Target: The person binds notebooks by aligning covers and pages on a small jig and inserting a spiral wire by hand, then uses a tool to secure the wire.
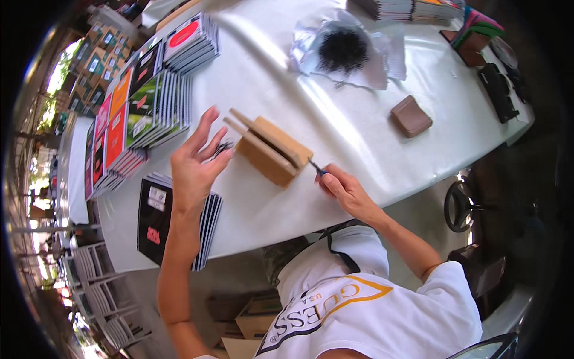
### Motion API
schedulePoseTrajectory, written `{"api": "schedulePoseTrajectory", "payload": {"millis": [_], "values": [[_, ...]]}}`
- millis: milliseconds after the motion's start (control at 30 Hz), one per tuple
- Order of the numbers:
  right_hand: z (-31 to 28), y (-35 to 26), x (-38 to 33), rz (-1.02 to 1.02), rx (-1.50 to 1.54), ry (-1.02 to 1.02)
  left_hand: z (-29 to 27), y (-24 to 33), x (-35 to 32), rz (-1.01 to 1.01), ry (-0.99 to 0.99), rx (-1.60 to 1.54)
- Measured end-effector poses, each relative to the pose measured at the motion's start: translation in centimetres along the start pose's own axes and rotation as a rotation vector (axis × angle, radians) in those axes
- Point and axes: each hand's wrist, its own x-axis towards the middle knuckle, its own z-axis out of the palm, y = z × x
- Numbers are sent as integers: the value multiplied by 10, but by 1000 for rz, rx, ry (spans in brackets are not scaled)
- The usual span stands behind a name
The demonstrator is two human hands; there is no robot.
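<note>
My left hand (197,158) is raised left of a brown wooden block stand (269,149), its fingers curled toward the thumb. Several thin dark wire-like pieces (222,148) are pinched there, too small to name. A small slim tool (317,168), dark with a bit of blue, is gripped in my right hand (342,186). Its tip points at the stand's right end; whether it touches cannot be made out. Upright boards with a slot between them make up the stand. Beyond it, a heap of fine black pieces (342,49) lies on a crumpled silvery wrapper (373,70).
Stacked spiral notebooks (158,107) line the table's left side. A black-covered notebook stack (154,218) lies by my left forearm. On the right are a brown block (411,116) and a black case (497,93). More notebooks (412,11) stand at the far edge of the white-covered table (251,221).
</note>
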Motion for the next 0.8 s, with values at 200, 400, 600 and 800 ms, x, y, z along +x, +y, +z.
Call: {"api": "schedulePoseTrajectory", "payload": {"millis": [200, 400, 600, 800], "values": [[-23, 18, 15, -419, -860, 447, 126, 0, 133, 458, -169, 374], [-9, 16, 21, -446, -943, 419, 189, -6, 238, 519, 8, 454], [-7, 27, 7, -376, -1129, 271, 147, 3, 142, 778, 18, 770], [-19, -13, -14, -502, -1349, -47, 22, -44, -89, 896, 1, 1433]]}}
